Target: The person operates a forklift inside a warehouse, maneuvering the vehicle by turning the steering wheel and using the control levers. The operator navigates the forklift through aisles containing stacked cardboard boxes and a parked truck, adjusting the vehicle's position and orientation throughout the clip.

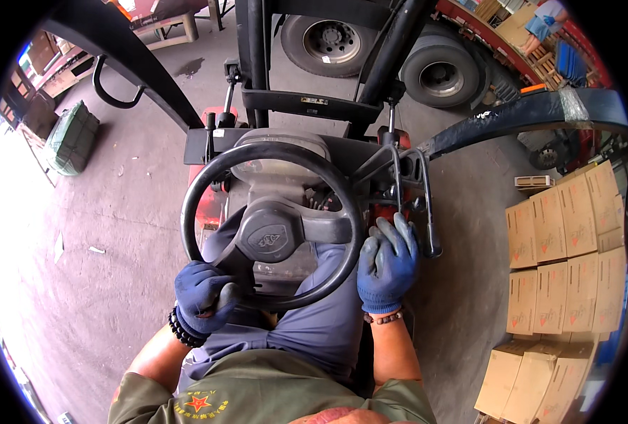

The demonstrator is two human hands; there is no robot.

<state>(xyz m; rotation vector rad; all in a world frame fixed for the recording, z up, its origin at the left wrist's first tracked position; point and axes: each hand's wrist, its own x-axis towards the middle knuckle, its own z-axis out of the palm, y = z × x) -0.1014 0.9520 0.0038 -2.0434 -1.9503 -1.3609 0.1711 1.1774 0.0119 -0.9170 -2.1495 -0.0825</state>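
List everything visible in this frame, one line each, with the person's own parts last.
steering wheel: one, black, centre, ahead of the seated person
control levers: a cluster, dark, right of the wheel
truck wheels: two, black tyres, top
cardboard boxes: many, tan, stacked at right
wrapped bundle: one, green, upper left on the floor
left hand: blue glove, gripping the wheel's knob, bead bracelet at wrist
right hand: blue glove, resting by the levers

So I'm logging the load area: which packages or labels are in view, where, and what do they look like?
Cartons: stacked at right, brown cardboard, small red marks.
Bundle: on the floor at left, green, wrapped.
Label: on the mast crossbar ahead, small pale strip.
Emblem: wheel hub, dark, embossed.
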